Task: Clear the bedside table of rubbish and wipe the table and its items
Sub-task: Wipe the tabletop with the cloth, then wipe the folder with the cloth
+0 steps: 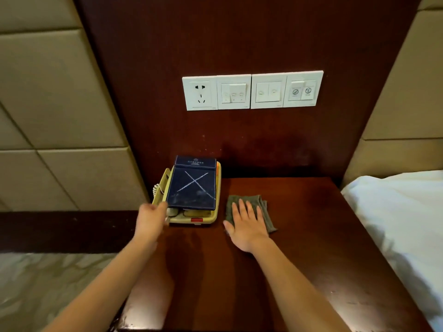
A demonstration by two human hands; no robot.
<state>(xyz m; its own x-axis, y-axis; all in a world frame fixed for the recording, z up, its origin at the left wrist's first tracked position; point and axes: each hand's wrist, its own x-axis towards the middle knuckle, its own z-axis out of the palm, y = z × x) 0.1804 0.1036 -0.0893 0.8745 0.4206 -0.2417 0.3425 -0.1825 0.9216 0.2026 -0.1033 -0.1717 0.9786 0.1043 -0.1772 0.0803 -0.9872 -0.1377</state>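
A dark wooden bedside table (299, 248) fills the lower middle. At its back left stands a beige telephone (206, 218) with a dark blue folder (191, 188) lying on top, a pale X smeared across its cover. My left hand (151, 220) touches the phone's front left corner, fingers curled at the folder's edge. A folded grey cloth (261, 207) lies flat to the right of the phone. My right hand (247, 224) rests palm down on the cloth with fingers spread, pressing it onto the tabletop.
A white row of socket and switch plates (251, 91) sits on the dark wood wall panel behind the table. White bedding (402, 212) borders the table on the right. Padded beige headboard panels (60, 104) and another bed lie to the left.
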